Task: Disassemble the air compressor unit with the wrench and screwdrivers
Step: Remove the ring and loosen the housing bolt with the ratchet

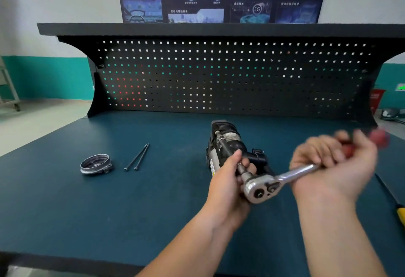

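- The air compressor unit [228, 143] lies on its side on the bench [153, 200], right of centre and in front of the pegboard [219, 75].
- Our left hand [228, 180] has its fingers [249, 167] curled round the extension bar [242, 170], just behind the head of the ratchet wrench [259, 187]. The bar runs up along the unit's body.
- Our right hand [337, 167] is blurred, but it appears clenched round the wrench's red handle.
- Two long bolts [137, 157] and a metal ring [96, 164] lie well apart from the unit on the left, so we judge the disassembly partly done.
- We expect the unit to be dense and rigid, with metal housing and hard plastic fittings. It looks heavy enough to sit, yet liable to roll or skid under wrench torque.
- We would hold it by the stout cylindrical body, not by the black plastic connector, which seems likelier to crack.
- The chrome wrench looks slick, so we trust the red grip for purchase.
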{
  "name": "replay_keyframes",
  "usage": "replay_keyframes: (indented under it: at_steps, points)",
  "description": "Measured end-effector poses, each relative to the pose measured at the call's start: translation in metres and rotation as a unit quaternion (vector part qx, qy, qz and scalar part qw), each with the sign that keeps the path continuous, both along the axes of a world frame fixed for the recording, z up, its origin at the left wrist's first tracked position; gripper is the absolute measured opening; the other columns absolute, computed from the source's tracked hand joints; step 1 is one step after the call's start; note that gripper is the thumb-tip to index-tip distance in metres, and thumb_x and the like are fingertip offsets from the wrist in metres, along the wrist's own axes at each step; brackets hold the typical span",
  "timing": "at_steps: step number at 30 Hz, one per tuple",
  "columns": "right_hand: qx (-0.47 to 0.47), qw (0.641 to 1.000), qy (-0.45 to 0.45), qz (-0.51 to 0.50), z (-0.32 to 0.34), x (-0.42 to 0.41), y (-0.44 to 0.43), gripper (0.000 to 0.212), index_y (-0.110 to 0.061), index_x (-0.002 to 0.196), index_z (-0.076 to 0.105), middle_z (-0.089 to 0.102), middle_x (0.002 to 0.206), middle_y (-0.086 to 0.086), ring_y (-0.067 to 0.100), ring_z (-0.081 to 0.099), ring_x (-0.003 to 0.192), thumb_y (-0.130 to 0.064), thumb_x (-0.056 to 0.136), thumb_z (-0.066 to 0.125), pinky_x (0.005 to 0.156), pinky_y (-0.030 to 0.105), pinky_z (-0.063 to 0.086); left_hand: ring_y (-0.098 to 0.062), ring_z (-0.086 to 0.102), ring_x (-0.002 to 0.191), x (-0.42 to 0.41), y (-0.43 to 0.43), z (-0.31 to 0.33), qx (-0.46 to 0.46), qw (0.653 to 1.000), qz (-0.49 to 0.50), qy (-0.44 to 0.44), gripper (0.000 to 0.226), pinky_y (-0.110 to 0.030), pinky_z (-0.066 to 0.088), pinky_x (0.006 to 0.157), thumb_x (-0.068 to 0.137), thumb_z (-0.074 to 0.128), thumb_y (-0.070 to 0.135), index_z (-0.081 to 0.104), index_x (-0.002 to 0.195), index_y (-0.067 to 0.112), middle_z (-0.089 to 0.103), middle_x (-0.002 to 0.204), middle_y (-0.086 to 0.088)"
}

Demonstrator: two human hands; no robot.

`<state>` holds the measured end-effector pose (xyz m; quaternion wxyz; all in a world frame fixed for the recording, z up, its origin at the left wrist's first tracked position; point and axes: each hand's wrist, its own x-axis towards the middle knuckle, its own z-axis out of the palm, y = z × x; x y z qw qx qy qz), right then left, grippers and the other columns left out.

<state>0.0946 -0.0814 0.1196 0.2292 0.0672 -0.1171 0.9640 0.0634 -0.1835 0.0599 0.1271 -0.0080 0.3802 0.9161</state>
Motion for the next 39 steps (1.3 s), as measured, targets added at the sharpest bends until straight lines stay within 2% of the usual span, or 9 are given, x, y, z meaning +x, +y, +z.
replay_keyframes:
  at_steps: [6, 13, 16, 20, 22, 25, 30, 34, 39]
  points:
    - [-0.124, 0.986, -0.108, -0.022, -0.044, 0.0, 0.011, 0.016, -0.02, 0.047, 0.043, 0.024, 0.04, -0.009, 0.004, 0.023, 0.034, -0.027, 0.059, 0.051, 0.036, 0.013, 0.022, -0.008, 0.025, 0.042, -0.001, 0.006, -0.014, 0.002, 0.999, -0.004, 0.054, 0.027, -0.019, 0.029, 0.043, 0.077, 0.054, 0.03, 0.048, 0.054, 0.017, 0.036, 0.046, 0.004]
    - [0.209, 0.978, 0.029, 0.002, 0.012, 0.004, -0.001, 0.016, -0.023, 0.058, 0.043, 0.023, 0.036, -0.011, 0.002, 0.017, 0.031, -0.028, 0.065, 0.057, 0.032, 0.015, 0.021, -0.013, 0.043, 0.05, -0.01, -0.004, -0.017, -0.077, 0.991, -0.043, 0.101, 0.033, -0.025, 0.037, 0.057, 0.077, 0.043, 0.034, 0.051, 0.05, 0.017, 0.044, 0.052, 0.001]
    - [0.401, 0.91, 0.091, 0.047, 0.033, 0.007, -0.027, 0.02, -0.021, 0.058, 0.045, 0.028, 0.035, -0.01, 0.005, 0.02, 0.029, -0.015, 0.074, 0.056, 0.035, 0.013, 0.021, -0.016, 0.046, 0.052, -0.013, -0.008, -0.014, -0.119, 0.987, -0.056, 0.09, 0.03, -0.026, 0.04, 0.056, 0.073, 0.047, 0.034, 0.054, 0.051, 0.015, 0.048, 0.054, -0.003]
    - [0.666, 0.732, 0.146, 0.009, 0.038, 0.008, -0.067, 0.026, -0.023, 0.062, 0.046, 0.038, 0.042, -0.012, 0.003, 0.031, 0.038, -0.026, 0.078, 0.067, 0.039, 0.018, 0.027, -0.01, 0.062, 0.048, -0.01, -0.016, -0.015, -0.151, 0.981, -0.09, 0.084, 0.015, -0.019, 0.049, 0.047, 0.08, 0.057, 0.016, 0.062, 0.067, 0.011, 0.064, 0.055, 0.0]
    - [0.71, 0.687, 0.15, -0.018, 0.035, 0.007, -0.08, 0.038, -0.024, 0.059, 0.04, 0.035, 0.044, -0.014, 0.002, 0.032, 0.04, -0.024, 0.084, 0.068, 0.04, 0.014, 0.027, -0.008, 0.061, 0.042, -0.01, -0.018, -0.019, -0.14, 0.982, -0.109, 0.069, 0.026, -0.015, 0.045, 0.041, 0.076, 0.057, 0.013, 0.065, 0.051, 0.011, 0.063, 0.048, 0.002]
    - [0.603, 0.79, 0.111, 0.033, 0.037, 0.005, -0.072, 0.032, -0.024, 0.055, 0.045, 0.035, 0.041, -0.012, 0.004, 0.028, 0.034, -0.024, 0.079, 0.066, 0.035, 0.016, 0.023, -0.011, 0.056, 0.041, -0.014, -0.017, -0.019, -0.098, 0.991, -0.087, 0.039, 0.039, -0.018, 0.044, 0.045, 0.084, 0.055, 0.018, 0.06, 0.046, 0.015, 0.057, 0.046, 0.001]
    - [0.173, 0.981, 0.082, 0.038, 0.019, 0.0, -0.011, 0.018, -0.022, 0.06, 0.047, 0.028, 0.036, -0.011, 0.001, 0.022, 0.031, -0.031, 0.072, 0.057, 0.033, 0.014, 0.024, -0.015, 0.05, 0.053, -0.017, -0.006, -0.009, -0.077, 0.99, -0.088, 0.08, 0.035, -0.027, 0.043, 0.062, 0.073, 0.044, 0.035, 0.055, 0.048, 0.014, 0.051, 0.056, -0.003]
    - [-0.082, 0.995, -0.058, -0.014, -0.022, -0.002, 0.01, 0.015, -0.023, 0.053, 0.044, 0.027, 0.039, -0.009, 0.003, 0.025, 0.033, -0.032, 0.063, 0.052, 0.037, 0.012, 0.023, -0.015, 0.054, 0.06, -0.018, 0.001, -0.009, -0.068, 0.988, -0.106, 0.094, 0.03, -0.023, 0.047, 0.064, 0.072, 0.045, 0.033, 0.058, 0.053, 0.015, 0.052, 0.057, 0.0]
    - [-0.068, 0.993, -0.089, -0.041, -0.032, 0.002, 0.008, 0.017, -0.025, 0.054, 0.044, 0.028, 0.038, -0.009, 0.004, 0.025, 0.031, -0.039, 0.061, 0.049, 0.036, 0.012, 0.023, -0.015, 0.055, 0.06, -0.018, -0.002, -0.013, -0.07, 0.986, -0.109, 0.103, 0.032, -0.032, 0.041, 0.076, 0.071, 0.042, 0.036, 0.059, 0.056, 0.014, 0.052, 0.058, 0.0]
